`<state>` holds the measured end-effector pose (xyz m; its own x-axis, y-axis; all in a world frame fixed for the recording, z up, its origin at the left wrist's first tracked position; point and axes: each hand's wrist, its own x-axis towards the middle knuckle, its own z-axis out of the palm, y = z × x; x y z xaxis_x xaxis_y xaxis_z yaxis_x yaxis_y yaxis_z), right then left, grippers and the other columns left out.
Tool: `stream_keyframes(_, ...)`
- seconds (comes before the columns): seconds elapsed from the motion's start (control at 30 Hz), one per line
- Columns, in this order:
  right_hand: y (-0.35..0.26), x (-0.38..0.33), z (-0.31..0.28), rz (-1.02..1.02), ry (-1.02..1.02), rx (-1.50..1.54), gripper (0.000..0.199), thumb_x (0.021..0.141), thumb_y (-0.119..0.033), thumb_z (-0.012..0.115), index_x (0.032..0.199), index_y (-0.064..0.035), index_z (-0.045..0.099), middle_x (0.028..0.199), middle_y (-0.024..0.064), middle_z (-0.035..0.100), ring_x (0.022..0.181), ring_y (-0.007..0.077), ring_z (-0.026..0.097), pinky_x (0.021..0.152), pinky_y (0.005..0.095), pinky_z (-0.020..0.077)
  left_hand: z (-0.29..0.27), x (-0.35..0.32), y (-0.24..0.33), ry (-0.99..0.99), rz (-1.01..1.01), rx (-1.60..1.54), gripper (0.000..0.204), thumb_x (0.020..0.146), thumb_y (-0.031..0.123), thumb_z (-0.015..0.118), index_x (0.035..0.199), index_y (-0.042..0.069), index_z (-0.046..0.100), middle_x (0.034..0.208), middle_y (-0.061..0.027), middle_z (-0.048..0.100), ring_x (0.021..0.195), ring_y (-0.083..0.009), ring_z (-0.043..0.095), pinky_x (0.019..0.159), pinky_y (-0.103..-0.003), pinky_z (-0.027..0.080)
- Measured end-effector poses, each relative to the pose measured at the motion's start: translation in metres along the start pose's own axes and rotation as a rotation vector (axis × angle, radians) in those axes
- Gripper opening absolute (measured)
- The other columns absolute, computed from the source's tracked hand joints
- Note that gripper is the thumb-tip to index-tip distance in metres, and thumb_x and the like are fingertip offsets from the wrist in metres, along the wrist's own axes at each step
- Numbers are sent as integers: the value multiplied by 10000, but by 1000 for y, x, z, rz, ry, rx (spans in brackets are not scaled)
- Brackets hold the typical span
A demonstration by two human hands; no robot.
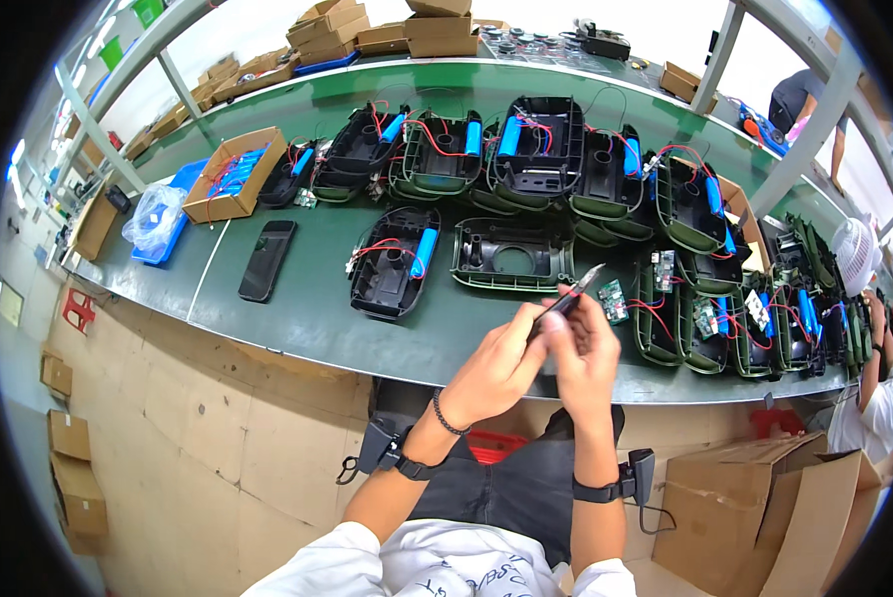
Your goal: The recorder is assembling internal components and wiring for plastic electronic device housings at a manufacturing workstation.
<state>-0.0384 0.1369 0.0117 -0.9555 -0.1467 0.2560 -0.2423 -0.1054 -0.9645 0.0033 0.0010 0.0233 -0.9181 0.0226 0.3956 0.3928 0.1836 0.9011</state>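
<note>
Both hands raised together just off the near edge of the green table, in front of the lap. Left hand pinched shut on the dark lower end of a pair of tweezers, thumb and forefingers closed tight around it. Right hand pressed alongside, fingers curled narrow against the same tool; impossible to tell whether anything small sits hidden between the fingertips.

Risks, as a judgement only: a grip this far down the handle leaves the sharp tip free to swing, so a slip could send it toward the red wires of the green shells crowded at the table's right end, just beyond the hands. Held over the lap rather than over the table, so a dropped tool or part would likely fall to the floor between the cardboard boxes. Wrist straps with a dangling cord could also snag on the table's near edge.

Tweezers: slim, long, dark toward the fingers, bright metal toward the point, tilted up and to the right, tip standing clear above both hands and touching nothing.

Further in, near the middle of the table, an open black shell with a blue battery, a bare green shell beside it, a black phone lying flat to the left. Along the far edge, a row of more shells with blue batteries; toward the left end, a cardboard tray of batteries.
</note>
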Motion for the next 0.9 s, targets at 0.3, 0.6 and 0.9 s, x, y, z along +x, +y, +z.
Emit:
stream_keyframes(0.3, 1, 4, -18, -39, -189, 133, 620, 1005, -47, 576, 1580, 40, 362, 1452, 194, 559, 1294, 232, 568, 1097, 358, 458, 5, -3, -3, -129, -75, 92, 215, 1047, 68, 524, 1246, 7, 468, 890, -221, 653, 816, -475, 646, 675, -496, 493)
stream_keyframes(0.6, 5, 1, -8, -152, -269, -13, 679, 991, -91, 674, 1595, -35, 369, 1346, 155, 657, 1067, 134, 681, 901, 287, 540, 5, -2, -8, -120, -59, 69, 132, 1010, 39, 562, 1089, -48, 621, 931, -80, 689, 862, -148, 617, 763, -326, 517)
stream_keyframes(0.9, 2, -1, -15, -270, -198, -178, 891, 836, -292, 862, 1530, 13, 394, 1447, 215, 510, 1280, 331, 560, 1094, 421, 468, 14, -3, -3, -14, -109, 0, 253, 1107, 185, 499, 1012, -21, 612, 705, -35, 566, 637, -86, 478, 572, -285, 391)
